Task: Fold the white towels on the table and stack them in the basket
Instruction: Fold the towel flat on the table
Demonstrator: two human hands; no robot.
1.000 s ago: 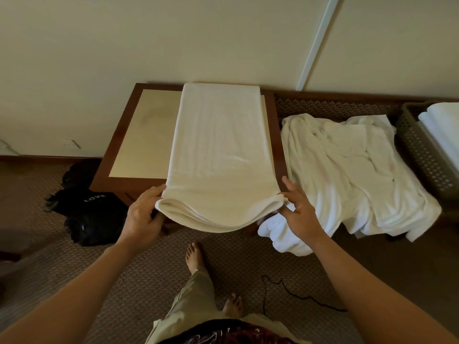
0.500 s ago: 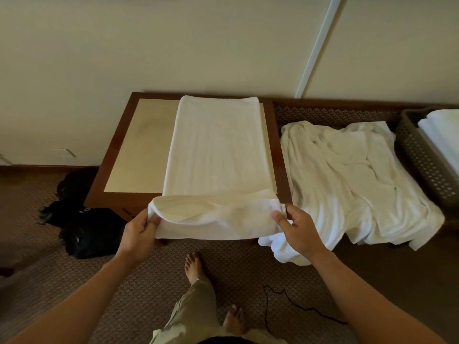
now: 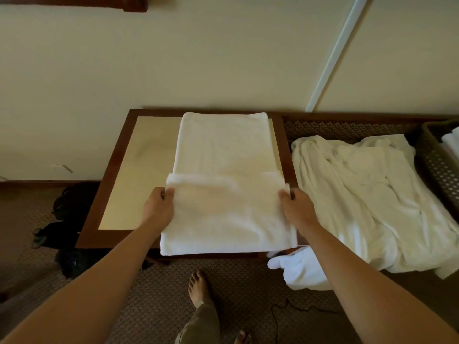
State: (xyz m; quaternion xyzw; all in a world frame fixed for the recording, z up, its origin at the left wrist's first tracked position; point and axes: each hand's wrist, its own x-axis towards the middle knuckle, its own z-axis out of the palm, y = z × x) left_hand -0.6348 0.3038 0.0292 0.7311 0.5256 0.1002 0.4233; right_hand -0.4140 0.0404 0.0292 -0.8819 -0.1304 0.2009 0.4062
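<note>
I am seeing the left hand [image 3: 157, 209] and right hand [image 3: 296, 209] pinching the side corners of the towel [image 3: 223, 155], fingers curled on its folded-over near flap. The towel is lying on the table [image 3: 116, 194], its long axis running from me toward the wall. Right of it, a loose pile of towels [image 3: 367, 199] is lying, and beyond, the basket [image 3: 437, 160].

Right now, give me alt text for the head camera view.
Both hands, left hand and right hand, pinch a white towel mid-fold on a wooden table. Unfolded towels lie right, beside a basket.
</note>
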